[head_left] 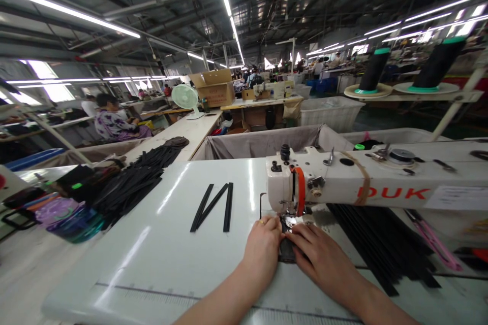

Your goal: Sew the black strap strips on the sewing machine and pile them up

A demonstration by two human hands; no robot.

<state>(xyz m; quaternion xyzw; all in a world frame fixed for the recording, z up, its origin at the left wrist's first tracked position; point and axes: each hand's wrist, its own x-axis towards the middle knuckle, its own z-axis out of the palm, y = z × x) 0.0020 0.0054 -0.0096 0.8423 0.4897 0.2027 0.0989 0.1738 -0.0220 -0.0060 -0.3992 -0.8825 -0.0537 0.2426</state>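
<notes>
A small dark fabric piece (286, 251) lies under the needle area of a white sewing machine (316, 183). My left hand (265, 244) is on the piece's left edge, its fingers bent and pressed together. From the right, my right hand (318, 249) rests on the same piece, fingers close together near the presser foot. Three black strips (211, 208) lie on the pale table to the left of the machine. Behind my right hand, under the machine arm, many long black strips (381, 244) are spread.
A pile of black strips (141, 177) lies at the left. Pink scissors (438, 244) are at the right. Two black thread cones (375, 71) stand behind the machine. A fan (185, 97) and a cardboard box (215, 92) are farther back. A seated person (112, 119) is at the left.
</notes>
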